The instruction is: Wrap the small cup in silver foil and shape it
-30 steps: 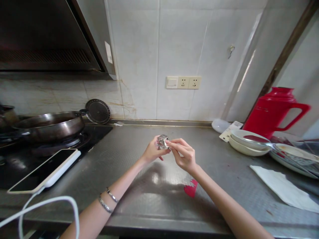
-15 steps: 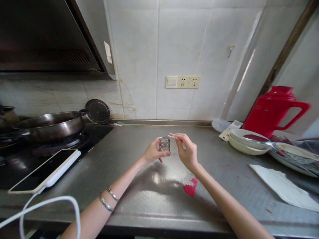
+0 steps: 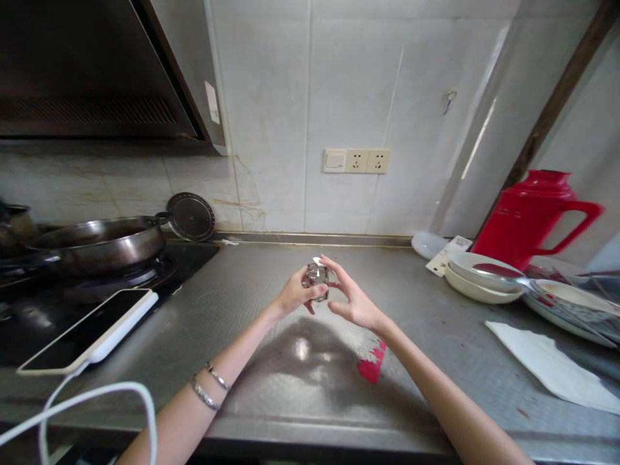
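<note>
My left hand (image 3: 296, 292) is wrapped round a small clear glass container (image 3: 318, 279) with faceted sides, held above the metal counter (image 3: 271, 394). A small white piece (image 3: 317, 260) shows at the top of the glass; what it is cannot be made out. On the right side of the glass, my right hand (image 3: 352, 298) has its thumb and fingers spread apart. Its forefinger tip reaches the white piece at the rim. Below my right forearm, a torn red scrap (image 3: 372, 367) lies on the counter.
At the left, a steel pan (image 3: 106, 245) sits on the stove, with a phone (image 3: 87, 332) and its white cable (image 3: 104, 389) in front. On the right stand stacked bowls (image 3: 484, 287), a red thermos jug (image 3: 527, 216) and a sheet of white paper (image 3: 547, 365).
My right hand has moved left to the glass, and its pinched fingers have spread. The white piece has gone from between them to the top of the glass. The glass has turned slightly.
</note>
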A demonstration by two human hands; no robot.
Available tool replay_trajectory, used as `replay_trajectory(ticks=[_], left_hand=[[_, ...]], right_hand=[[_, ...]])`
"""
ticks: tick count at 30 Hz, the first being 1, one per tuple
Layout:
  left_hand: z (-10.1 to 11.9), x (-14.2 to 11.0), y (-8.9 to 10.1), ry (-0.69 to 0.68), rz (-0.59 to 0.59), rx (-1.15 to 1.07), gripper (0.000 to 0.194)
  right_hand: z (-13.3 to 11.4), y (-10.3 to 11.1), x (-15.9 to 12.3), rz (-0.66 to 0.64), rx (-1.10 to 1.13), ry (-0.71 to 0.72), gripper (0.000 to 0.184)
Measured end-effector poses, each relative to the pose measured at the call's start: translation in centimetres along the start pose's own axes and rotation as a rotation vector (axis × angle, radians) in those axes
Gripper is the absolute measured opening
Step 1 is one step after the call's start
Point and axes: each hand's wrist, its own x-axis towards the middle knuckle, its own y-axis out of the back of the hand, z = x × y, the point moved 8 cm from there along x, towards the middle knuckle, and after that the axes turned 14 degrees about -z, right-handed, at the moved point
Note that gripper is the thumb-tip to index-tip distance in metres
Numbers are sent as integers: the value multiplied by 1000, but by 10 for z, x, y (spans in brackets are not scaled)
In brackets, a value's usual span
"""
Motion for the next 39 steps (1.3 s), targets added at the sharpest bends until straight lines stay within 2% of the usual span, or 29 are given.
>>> replay_trajectory(ticks=[4, 10, 12, 15, 17, 19, 22, 27, 30, 35, 39], left_hand=[[-2, 0, -2, 14, 2, 10, 68], [-5, 0, -3, 28, -39, -35, 73], [-7, 0, -2, 35, -108, -64, 83], [-10, 0, -4, 34, -239, -47, 113], [-7, 1, -4, -15, -256, 35, 131], [1, 1, -2, -103, -193, 142, 137], [9, -1, -3, -199, -80, 265, 133], [9, -4, -1, -228, 90, 418, 116], [6, -3, 3, -213, 137, 435, 107], [4, -4, 6, -189, 203, 526, 105], [2, -5, 4, -170, 198, 550, 103]], right_hand=[[4, -4, 1, 22, -24, -10, 78], [10, -3, 0, 79, -32, -21, 71], [12, -2, 1, 88, -28, -34, 70], [17, 1, 1, 124, 18, -62, 69], [22, 3, 0, 159, 99, -84, 67], [29, 3, 0, 198, 211, -114, 65], [36, 1, -1, 248, 368, -151, 64], [41, -6, 0, 246, 468, -192, 68], [43, -6, 0, 239, 421, -208, 71], [41, 1, 0, 225, 233, -207, 41], [38, 11, -3, 303, 66, -191, 31]])
